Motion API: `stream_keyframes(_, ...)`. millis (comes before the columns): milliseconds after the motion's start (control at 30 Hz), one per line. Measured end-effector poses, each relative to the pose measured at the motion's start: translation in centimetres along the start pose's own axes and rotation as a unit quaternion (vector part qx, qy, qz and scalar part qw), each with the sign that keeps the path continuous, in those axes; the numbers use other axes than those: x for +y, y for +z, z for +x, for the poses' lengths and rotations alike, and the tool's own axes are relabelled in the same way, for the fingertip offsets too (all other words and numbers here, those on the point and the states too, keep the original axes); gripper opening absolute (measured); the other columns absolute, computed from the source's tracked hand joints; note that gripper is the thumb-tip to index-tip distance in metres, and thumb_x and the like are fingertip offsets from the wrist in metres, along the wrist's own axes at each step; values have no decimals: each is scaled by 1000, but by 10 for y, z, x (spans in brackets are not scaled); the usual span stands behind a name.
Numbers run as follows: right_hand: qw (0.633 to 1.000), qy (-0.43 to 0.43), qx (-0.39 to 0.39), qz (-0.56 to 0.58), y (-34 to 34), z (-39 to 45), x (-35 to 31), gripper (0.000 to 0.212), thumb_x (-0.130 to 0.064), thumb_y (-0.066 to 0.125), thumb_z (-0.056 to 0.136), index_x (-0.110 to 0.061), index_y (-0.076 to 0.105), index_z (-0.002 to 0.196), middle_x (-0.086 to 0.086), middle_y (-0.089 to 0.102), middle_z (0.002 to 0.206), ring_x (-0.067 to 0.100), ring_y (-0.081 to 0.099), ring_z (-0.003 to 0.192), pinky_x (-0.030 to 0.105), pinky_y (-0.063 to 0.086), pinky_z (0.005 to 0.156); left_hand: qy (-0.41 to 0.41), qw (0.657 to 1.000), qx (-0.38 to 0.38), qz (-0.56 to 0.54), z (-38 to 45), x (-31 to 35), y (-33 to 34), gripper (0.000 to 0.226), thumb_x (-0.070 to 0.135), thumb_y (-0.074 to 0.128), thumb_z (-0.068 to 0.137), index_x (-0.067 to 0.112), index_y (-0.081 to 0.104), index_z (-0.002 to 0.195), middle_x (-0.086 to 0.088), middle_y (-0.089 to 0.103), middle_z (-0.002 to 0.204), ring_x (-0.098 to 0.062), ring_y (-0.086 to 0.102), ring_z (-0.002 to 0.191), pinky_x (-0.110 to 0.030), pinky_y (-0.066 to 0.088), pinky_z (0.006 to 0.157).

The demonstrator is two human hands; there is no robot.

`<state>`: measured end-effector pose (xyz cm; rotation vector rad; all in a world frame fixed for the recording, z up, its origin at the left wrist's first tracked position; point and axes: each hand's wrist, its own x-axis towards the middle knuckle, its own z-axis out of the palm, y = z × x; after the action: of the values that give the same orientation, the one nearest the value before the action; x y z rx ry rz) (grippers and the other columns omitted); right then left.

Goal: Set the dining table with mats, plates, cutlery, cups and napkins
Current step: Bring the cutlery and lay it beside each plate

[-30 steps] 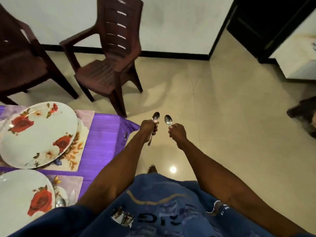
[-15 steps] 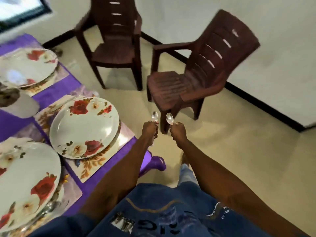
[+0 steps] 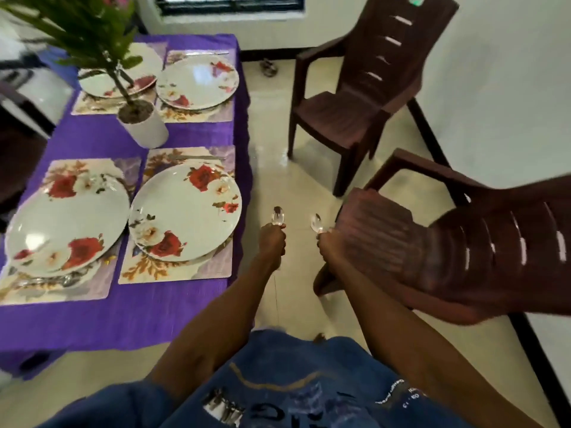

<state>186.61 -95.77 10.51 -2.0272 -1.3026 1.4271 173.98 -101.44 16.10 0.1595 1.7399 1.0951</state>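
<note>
My left hand is closed around the handle of a spoon, bowl end sticking up out of the fist. My right hand grips a second spoon the same way, bowl up. Both hands are held over the floor, just right of the table, which carries a purple cloth. Neither spoon touches the table. On the table, four floral mats, each with a rose-pattern plate: near right plate on its mat; near left plate on its mat; far right plate; far left plate, partly hidden by leaves. Cutlery lies along the near edge of the near left mat and along the far edge of the two right-hand mats; which pieces, I cannot tell, blurred. A potted plant in a white pot stands between the near and far settings. Two brown plastic chairs on the right: one just beside my right hand, the other farther off, near the wall.
</note>
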Motion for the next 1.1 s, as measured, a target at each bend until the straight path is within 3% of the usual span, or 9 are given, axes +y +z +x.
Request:
stream_keyframes(167, 993, -59, -84, -54, 34, 19, -44, 20, -17, 43, 83, -4, 58, 84, 11, 63, 79, 24, 53, 66, 32, 37, 55, 26, 989, 106, -101, 20, 28, -16, 14, 25, 40, 76, 19, 50, 69, 2, 41, 57, -13, 33, 47, -26, 25, 44)
stream_keyframes(267, 984, -97, -127, -75, 63, 37, -70, 12, -18, 41, 85, -14, 49, 77, 11, 62, 82, 24, 51, 67, 32, 36, 56, 29, 971, 182, -155, 55, 40, -29, 27, 23, 39, 81, 10, 61, 87, -5, 51, 64, -21, 45, 50, -28, 36, 44)
stream_keyframes(367, 975, -128, -154, -96, 90, 58, -99, 10, -15, 41, 87, -15, 48, 80, 15, 64, 89, 24, 53, 70, 33, 37, 58, 26, 955, 250, -161, 117, 42, -45, 48, 36, 43, 79, 2, 62, 106, -24, 67, 103, -45, 64, 90, -54, 54, 77)
stream_keyframes(533, 963, -163, -184, -109, 128, 90, -169, 14, -5, 42, 89, -2, 56, 90, 14, 60, 78, 24, 57, 62, 30, 42, 51, 54, 947, 263, -178, 150, 106, -83, 37, 30, 48, 92, 5, 67, 111, -14, 71, 106, -28, 67, 91, -45, 56, 88)
stream_keyframes(700, 942, -230, -193, -152, 180, 109, -236, 25, -4, 51, 84, -12, 54, 61, 11, 57, 71, 24, 52, 66, 30, 35, 53, 47, 940, 289, -174, 166, 145, -119, 39, 26, 53, 98, -8, 64, 111, -15, 68, 93, -22, 58, 71, -30, 43, 66)
stream_keyframes(800, 915, -267, -236, -190, 211, 111, -260, 15, -6, 57, 83, -1, 70, 79, 16, 68, 82, 25, 60, 75, 32, 43, 62, 5, 930, 292, -221, 171, 147, -131, 34, 9, 41, 101, -13, 52, 125, -27, 65, 104, -19, 54, 63, -33, 49, 65)
stream_keyframes(900, 887, -295, -282, -217, 240, 115, -280, 15, -4, 62, 81, -1, 76, 86, 15, 73, 87, 25, 67, 80, 31, 51, 69, 2, 911, 325, -254, 179, 146, -141, 34, 13, 45, 99, -8, 55, 123, -31, 62, 119, -39, 62, 80, -48, 54, 77)
stream_keyframes(967, 865, -314, -314, -232, 260, 118, -290, 14, 2, 64, 78, 3, 76, 84, 16, 73, 85, 24, 67, 80, 32, 51, 68, -7, 887, 374, -270, 185, 146, -148, 32, 18, 49, 97, -7, 60, 113, -32, 64, 108, -47, 64, 88, -52, 55, 75)
stream_keyframes(1100, 833, -316, -372, -260, 290, 129, -309, 10, 11, 58, 70, 19, 62, 74, 12, 54, 63, 18, 50, 63, 25, 36, 49, -29, 834, 432, -342, 204, 152, -159, 19, 12, 49, 93, -1, 61, 101, -11, 55, 73, -21, 47, 52, -25, 35, 44)
